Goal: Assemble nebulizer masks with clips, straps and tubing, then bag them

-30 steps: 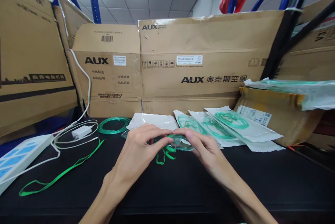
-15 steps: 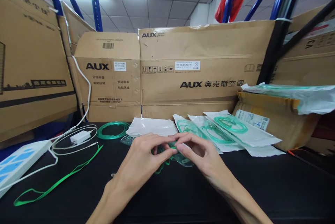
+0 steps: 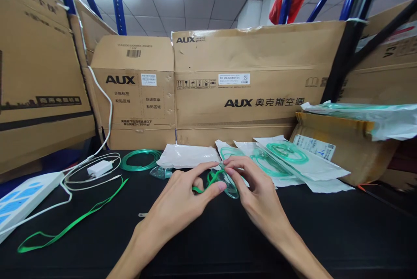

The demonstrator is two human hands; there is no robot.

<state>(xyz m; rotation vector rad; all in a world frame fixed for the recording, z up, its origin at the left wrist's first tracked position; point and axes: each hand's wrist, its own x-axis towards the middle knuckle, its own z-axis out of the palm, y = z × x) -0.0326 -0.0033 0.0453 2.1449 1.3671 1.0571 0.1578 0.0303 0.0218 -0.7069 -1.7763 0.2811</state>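
With the clear mask [image 3: 232,190] as clock centre, we work over the black tabletop [image 3: 195,244]; the large AUX carton [image 3: 260,66] stands at 12 and the sealed packets [image 3: 299,155] lie around 2. As we judge it, the step in hand is working the green strap [image 3: 213,177] at the mask's upper edge, and it is best done low over the surface, forearms steady, with only the fingertips moving. Our forearms run in from 7 and 5, wrists a little bent, hands meeting in front of us. The left hand [image 3: 182,192] comes from 8, its thumb and forefinger parted in a wide C, forefinger reaching toward 12; we cannot tell whether its curled fingers grip the strap. The right hand [image 3: 256,181] comes from 4, thumb and fingertips drawn almost together, apparently pinching the mask near 11; the exact contact is hidden. The mask sits between both hands, with the strap just beside it at 10. We should let the right pinch anchor the mask without creasing its soft wall, lay the strap flat, untwisted, and guide its end with the left fingertips.
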